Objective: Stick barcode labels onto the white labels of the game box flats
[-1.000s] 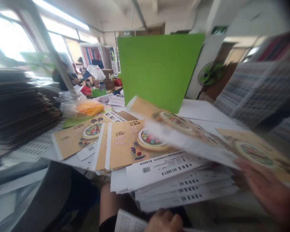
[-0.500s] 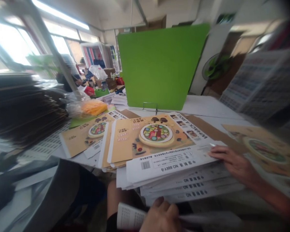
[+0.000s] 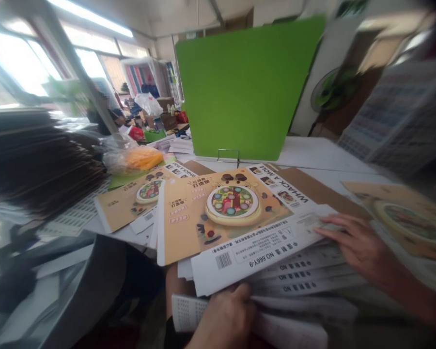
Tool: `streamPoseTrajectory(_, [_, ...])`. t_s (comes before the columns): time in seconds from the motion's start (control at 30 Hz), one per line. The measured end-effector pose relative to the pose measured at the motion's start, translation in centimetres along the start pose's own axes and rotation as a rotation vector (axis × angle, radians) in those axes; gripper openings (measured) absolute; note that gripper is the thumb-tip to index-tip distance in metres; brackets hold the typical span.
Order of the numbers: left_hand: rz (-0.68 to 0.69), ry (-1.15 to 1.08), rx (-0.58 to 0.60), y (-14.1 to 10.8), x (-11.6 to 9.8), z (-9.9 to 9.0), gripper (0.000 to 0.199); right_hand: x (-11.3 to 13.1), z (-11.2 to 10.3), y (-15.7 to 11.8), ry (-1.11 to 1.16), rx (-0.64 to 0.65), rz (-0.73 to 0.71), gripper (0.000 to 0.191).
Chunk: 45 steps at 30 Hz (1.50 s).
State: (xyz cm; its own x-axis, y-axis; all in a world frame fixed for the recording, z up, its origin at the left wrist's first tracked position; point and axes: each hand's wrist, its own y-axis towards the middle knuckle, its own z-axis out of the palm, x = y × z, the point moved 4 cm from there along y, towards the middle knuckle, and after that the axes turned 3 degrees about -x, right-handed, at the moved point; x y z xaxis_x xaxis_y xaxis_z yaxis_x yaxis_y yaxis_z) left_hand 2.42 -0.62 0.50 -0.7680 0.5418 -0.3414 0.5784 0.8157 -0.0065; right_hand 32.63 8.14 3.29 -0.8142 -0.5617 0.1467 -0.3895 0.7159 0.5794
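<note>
Yellow WHACK A MOLE card, NO.666Y-9, under spread right hand; left hand pinching white sheets

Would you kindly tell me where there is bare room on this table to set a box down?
Bare white table shows between the green board and the brown card, with a narrow strip along the board's foot. Printed box sheets crowd the front, under the right hand, beside the left hand holding a paper sheaf.
</note>
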Motion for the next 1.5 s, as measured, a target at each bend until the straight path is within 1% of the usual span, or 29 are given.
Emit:
streamPoseTrajectory(0.07, [0.0,-0.037,0.0,0.1,-0.2,0.2,0.023,3.8,-0.7,-0.5,0.05,-0.028,-0.075,0.042])
streamPoseTrajectory(0.1, [-0.002,-0.055,-0.002,0.1,-0.3,0.2,0.023,5.9,-0.6,-0.9,0.084,0.006,-0.112,0.045])
streamPoseTrajectory(0.13, [-0.007,-0.069,-0.006,0.1,-0.3,0.3,0.022,7.7,-0.5,-1.2,0.118,0.009,-0.135,0.045])
streamPoseTrajectory(0.17, [-0.012,-0.078,-0.008,0.0,-0.4,0.4,0.022,9.3,-0.3,-1.5,0.139,0.016,-0.129,0.043])
streamPoseTrajectory(0.23, [-0.027,-0.079,-0.012,-0.1,-0.3,0.6,0.022,11.7,0.6,-2.0,0.16,0.05,-0.121,0.035])
streamPoseTrajectory(0.3, [-0.045,-0.105,-0.015,-0.4,0.0,0.7,0.021,12.8,1.6,-2.4,0.162,0.087,-0.108,0.027])
streamPoseTrajectory(0.37, [-0.073,-0.181,-0.022,-0.8,0.3,0.7,0.02,12.7,2.6,-2.9,0.175,0.134,-0.091,0.025])
streamPoseTrajectory(0.43, [-0.105,-0.273,-0.032,-1.1,0.6,0.7,0.019,12.1,3.3,-3.3,0.211,0.19,-0.059,0.024])
streamPoseTrajectory(0.57, [-0.147,-0.415,-0.034,-1.5,1.0,0.9,0.015,11.1,4.2,-3.6,0.307,0.351,-0.005,0.025])
streamPoseTrajectory(0.67, [-0.171,-0.464,-0.006,-1.6,1.2,1.1,0.014,10.8,4.5,-3.5,0.327,0.438,0.026,0.027])
streamPoseTrajectory(0.8, [-0.193,-0.5,0.01,-1.6,1.4,1.0,0.014,10.7,5.1,-3.4,0.317,0.498,0.059,0.023])
streamPoseTrajectory(0.87, [-0.193,-0.526,0.018,-1.6,1.4,0.8,0.012,10.7,5.3,-3.2,0.306,0.497,0.041,0.023])
streamPoseTrajectory(1.0, [-0.195,-0.57,0.018,-1.5,1.4,0.6,0.01,10.9,5.4,-2.7,0.275,0.494,-0.039,0.025])
streamPoseTrajectory(1.2, [-0.204,-0.643,0.013,-1.6,1.7,0.9,0.01,10.9,5.6,-2.1,0.26,0.476,-0.151,0.025])
streamPoseTrajectory(1.37, [-0.224,-0.675,0.002,-1.6,1.8,1.0,0.009,11.1,6.0,-1.7,0.287,0.531,-0.182,0.024])
streamPoseTrajectory(1.5, [-0.221,-0.685,0.017,-1.3,1.6,1.2,0.013,11.5,5.3,-1.1,0.284,0.478,-0.17,0.025])
